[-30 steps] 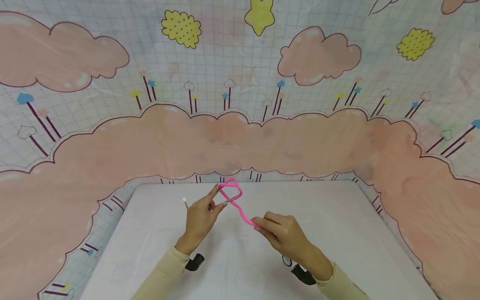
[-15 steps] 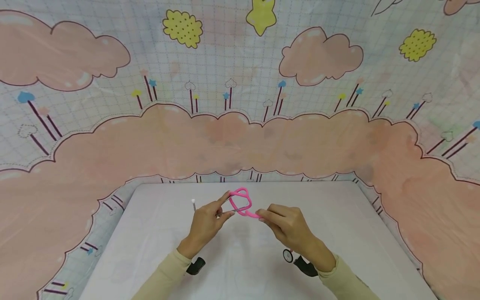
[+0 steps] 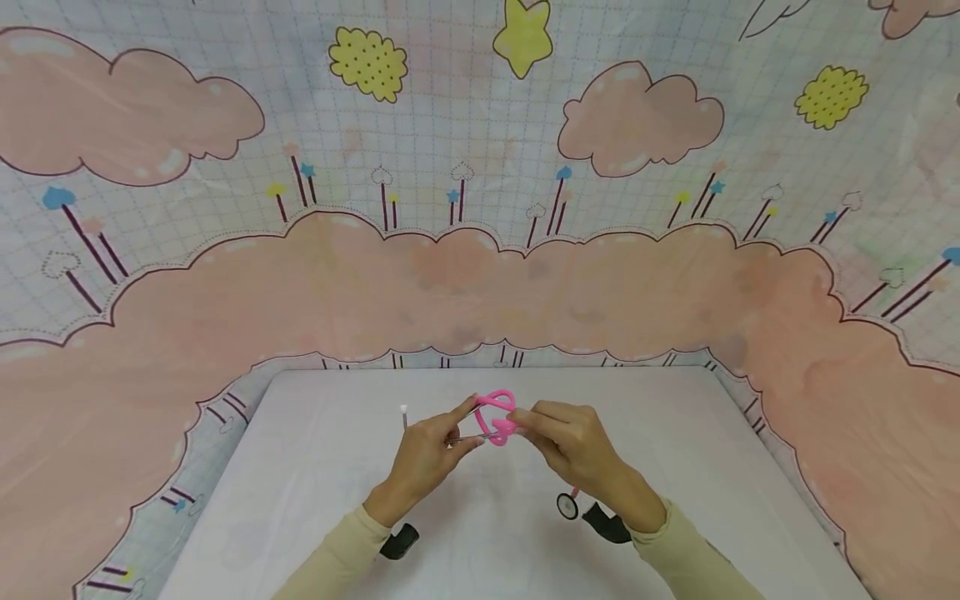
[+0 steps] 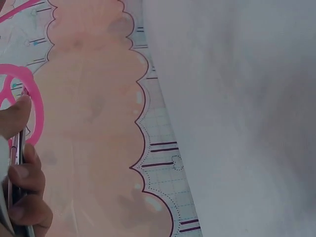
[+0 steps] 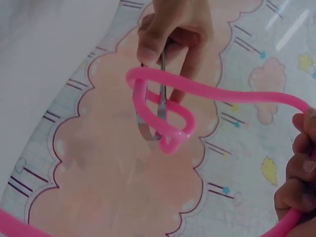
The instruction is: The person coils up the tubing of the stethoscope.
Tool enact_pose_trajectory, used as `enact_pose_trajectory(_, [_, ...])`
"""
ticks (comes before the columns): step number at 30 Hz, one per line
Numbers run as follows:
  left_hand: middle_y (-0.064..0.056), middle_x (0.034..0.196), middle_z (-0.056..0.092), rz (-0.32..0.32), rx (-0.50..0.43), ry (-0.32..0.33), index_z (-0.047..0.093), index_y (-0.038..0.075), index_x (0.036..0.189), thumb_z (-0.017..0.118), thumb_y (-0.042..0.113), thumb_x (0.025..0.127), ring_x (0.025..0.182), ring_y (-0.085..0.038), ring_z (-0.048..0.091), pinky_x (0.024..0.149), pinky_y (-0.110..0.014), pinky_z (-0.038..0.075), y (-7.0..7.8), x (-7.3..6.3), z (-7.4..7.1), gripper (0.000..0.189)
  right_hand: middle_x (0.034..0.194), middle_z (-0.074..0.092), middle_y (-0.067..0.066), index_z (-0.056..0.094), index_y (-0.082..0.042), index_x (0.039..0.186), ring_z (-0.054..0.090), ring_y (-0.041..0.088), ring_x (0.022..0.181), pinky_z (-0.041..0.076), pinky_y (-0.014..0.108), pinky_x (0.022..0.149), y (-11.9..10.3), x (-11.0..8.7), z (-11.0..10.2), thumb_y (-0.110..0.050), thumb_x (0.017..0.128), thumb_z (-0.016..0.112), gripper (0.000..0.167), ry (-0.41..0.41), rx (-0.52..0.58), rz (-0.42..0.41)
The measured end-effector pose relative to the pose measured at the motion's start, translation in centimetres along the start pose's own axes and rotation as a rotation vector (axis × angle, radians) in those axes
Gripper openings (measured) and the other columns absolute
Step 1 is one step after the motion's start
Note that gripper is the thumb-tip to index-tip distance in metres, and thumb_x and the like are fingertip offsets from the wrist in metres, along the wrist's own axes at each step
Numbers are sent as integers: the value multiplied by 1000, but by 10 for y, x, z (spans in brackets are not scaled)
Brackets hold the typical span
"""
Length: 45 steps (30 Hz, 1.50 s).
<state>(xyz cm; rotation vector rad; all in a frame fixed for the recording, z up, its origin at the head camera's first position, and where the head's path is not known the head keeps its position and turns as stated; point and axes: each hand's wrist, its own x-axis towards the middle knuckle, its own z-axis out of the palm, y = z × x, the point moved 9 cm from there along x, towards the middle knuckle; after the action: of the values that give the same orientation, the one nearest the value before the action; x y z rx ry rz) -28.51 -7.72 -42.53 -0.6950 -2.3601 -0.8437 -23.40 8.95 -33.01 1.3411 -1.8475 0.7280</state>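
Note:
A stethoscope with pink tubing [image 3: 495, 399] is held up over the white table between both hands. My left hand [image 3: 423, 454] grips its metal headset [image 5: 163, 84], and a white ear tip [image 3: 403, 409] sticks up behind that hand. Loops of the tubing wrap around the metal, as the right wrist view shows. My right hand [image 3: 573, 437] pinches the tubing close to the left fingertips; in the right wrist view, its curled fingers [image 5: 301, 170] hold a stretch running from the loops. The round chest piece [image 3: 567, 506] hangs below my right hand.
The white table [image 3: 480, 558] lies beneath both hands. A patterned sheet [image 3: 480, 283] with clouds and stars rises behind it. Dark objects [image 3: 400, 542] show beneath each wrist.
My left hand has moved right and slightly down with the headset, closer to the right hand. The free tubing between the hands has shortened, and the right hand now sits by the loops.

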Motion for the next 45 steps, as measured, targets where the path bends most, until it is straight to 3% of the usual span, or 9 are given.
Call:
enact_pose_trajectory(8, [8,64,52,50,-60,-171,58,18,139,82,28,79,59,-1,40,54,-13,39,14,-2,15,65,69,55,-1,68,-11,114,45,7,54,39,8,53,11,3,-3,-29,100,53,28,-31,-51,-38])
enact_pose_trajectory(14, [8,67,57,92,-74,-255,57,20,140,79,32,81,60,1,43,57,-11,42,22,-6,22,64,71,57,0,71,-11,111,47,7,55,42,8,55,24,2,0,-34,101,49,33,-52,-78,-5])
enact_pose_trajectory(21, [8,67,59,183,-114,-265,60,19,137,80,32,81,59,-2,48,59,-7,42,37,-7,21,62,74,60,0,72,-7,105,51,7,56,43,8,57,34,3,6,-33,100,51,34,-65,-60,18])
enact_pose_trajectory(30, [9,69,60,229,-122,-279,60,20,136,78,36,82,59,-8,56,63,-5,44,44,-11,21,59,79,61,-2,71,-9,107,52,6,58,43,9,57,51,-5,18,-34,98,52,32,-93,-37,71])
enact_pose_trajectory(33, [8,69,60,244,-138,-276,61,19,136,77,37,83,60,-11,59,65,-4,45,45,-12,20,58,81,61,-2,71,-10,107,51,6,59,43,9,57,57,-9,23,-27,96,60,23,-115,-19,93])
enact_pose_trajectory(38, [8,67,58,288,-150,-229,61,17,135,77,37,83,58,-8,56,63,-4,43,47,-13,16,58,82,60,-3,71,-12,105,50,4,61,43,10,58,67,-17,33,-19,91,69,15,-178,-2,160])
enact_pose_trajectory(42, [7,65,57,324,-185,-165,62,13,133,78,34,83,56,0,47,59,-3,40,49,-12,10,56,83,60,-4,73,-11,103,50,3,64,44,13,59,76,-28,43,-26,98,60,21,-252,13,246])
enact_pose_trajectory(45, [7,64,55,345,-210,-117,63,10,132,79,31,83,56,1,43,57,-3,37,50,-10,5,56,82,60,-4,74,-10,99,50,3,67,45,16,61,81,-36,50,-23,99,59,20,-288,37,308])
